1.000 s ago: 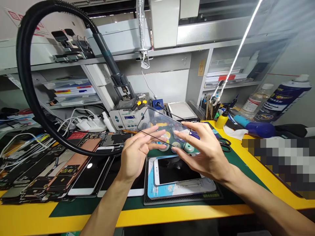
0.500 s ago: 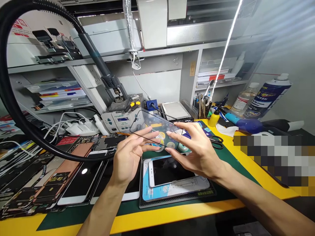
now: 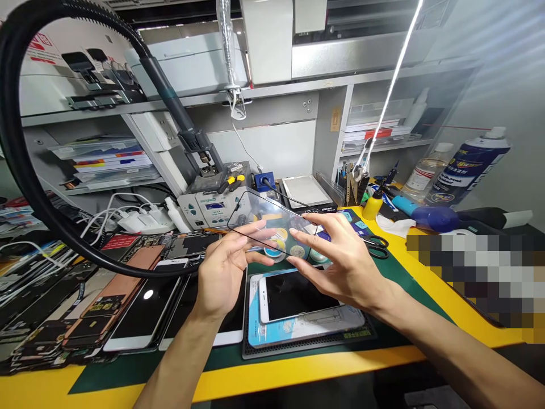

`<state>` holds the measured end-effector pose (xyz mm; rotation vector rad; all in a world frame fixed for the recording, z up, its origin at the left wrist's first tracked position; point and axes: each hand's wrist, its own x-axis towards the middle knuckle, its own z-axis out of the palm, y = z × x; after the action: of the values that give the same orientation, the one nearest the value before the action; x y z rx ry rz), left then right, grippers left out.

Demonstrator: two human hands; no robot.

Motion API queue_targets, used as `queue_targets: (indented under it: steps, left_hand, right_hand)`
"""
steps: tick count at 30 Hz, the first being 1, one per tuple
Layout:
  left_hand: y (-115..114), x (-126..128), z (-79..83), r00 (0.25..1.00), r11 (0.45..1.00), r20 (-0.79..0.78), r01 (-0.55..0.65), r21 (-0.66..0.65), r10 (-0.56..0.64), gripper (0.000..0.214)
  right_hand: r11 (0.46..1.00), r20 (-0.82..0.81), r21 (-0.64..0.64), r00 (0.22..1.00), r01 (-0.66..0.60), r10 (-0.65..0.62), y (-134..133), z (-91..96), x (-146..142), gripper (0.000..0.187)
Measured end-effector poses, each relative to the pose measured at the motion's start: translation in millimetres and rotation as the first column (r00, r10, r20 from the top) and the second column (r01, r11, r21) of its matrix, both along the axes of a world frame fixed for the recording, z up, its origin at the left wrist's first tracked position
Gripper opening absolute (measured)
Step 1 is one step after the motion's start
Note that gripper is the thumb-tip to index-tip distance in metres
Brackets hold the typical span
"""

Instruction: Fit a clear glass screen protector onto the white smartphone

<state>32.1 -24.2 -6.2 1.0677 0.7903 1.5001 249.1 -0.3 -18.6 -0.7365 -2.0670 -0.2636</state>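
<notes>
Between my two hands is a clear phone glass panel with a thin black border (image 3: 261, 203), tilted in the air above the mat. My left hand (image 3: 225, 264) supports its near left edge, some fingers showing through the glass. At the other end, my right hand (image 3: 340, 250) grips the right edge between thumb and fingers. Below them a white phone with a dark screen (image 3: 293, 298) lies on a blue-and-white printed package (image 3: 254, 318). That package rests on a dark perforated pad (image 3: 293, 349).
Left of the pad lie several phones and phone parts (image 3: 145, 307). A black flexible hose (image 3: 8, 130) loops over the left side. Behind stand a grey soldering station (image 3: 208, 207) and round tins (image 3: 298, 251). Scissors (image 3: 377, 246), a yellow bottle (image 3: 373, 205) and a spray can (image 3: 470, 167) are at right.
The view has shifted slightly, so the surroundings appear a little further right. Both hands keep hold of the glass panel in nearly the same pose.
</notes>
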Motion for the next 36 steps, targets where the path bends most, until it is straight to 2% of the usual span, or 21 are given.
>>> queue_targets:
  steps: [5,11,18,26,28,31,33,34,35,36]
  left_hand:
    - [1,2,1.2,1.000,0.999,-0.007,-0.017,-0.046,0.017,0.037]
    - [3,7,0.7,0.980,0.984,-0.117,-0.170,-0.050,0.163,0.031]
    - [5,6,-2.3,0.949,0.960,-0.159,-0.280,-0.020,0.273,0.029]
    - [8,3,-0.3,0.933,0.951,-0.190,-0.308,0.012,0.305,0.027]
    - [11,1,2.3,0.932,0.948,-0.182,-0.318,0.015,0.315,0.028]
    - [14,-2,7.8,0.937,0.958,-0.201,-0.286,0.022,0.285,0.029]
    - [15,-1,12.5,0.940,0.973,-0.252,-0.229,0.035,0.231,0.027]
    - [15,0,15.1,0.938,0.980,-0.285,-0.194,0.044,0.199,0.025]
    - [15,3,17.8,0.934,0.986,-0.318,-0.157,0.053,0.166,0.024]
    - [15,6,20.6,0.928,0.991,-0.350,-0.117,0.059,0.130,0.024]
  right_hand:
    - [1.000,0.008,-0.009,1.000,0.010,-0.009,-1,-0.4,-1,0.032]
    - [1.000,0.032,-0.024,0.999,0.014,-0.013,-2,-1.7,-2,0.033]
    - [1.000,0.070,-0.009,0.997,0.018,-0.018,-3,-0.8,-4,0.034]
    - [1.000,0.078,0.009,0.997,-0.001,0.000,-6,-1.3,-3,0.039]
    - [1.000,0.030,0.004,0.999,-0.014,0.014,-7,0.7,-2,0.039]
    - [0.996,-0.174,-0.069,0.984,-0.049,0.036,-5,7.2,1,0.034]
    - [0.963,-0.341,-0.240,0.939,-0.123,0.035,-1,12.7,5,0.028]
    - [0.914,-0.414,-0.359,0.910,-0.189,0.025,3,15.3,7,0.027]
    - [0.837,-0.481,-0.475,0.877,-0.271,0.011,6,17.6,9,0.027]
    - [0.737,-0.538,-0.572,0.843,-0.361,-0.004,10,19.4,11,0.030]
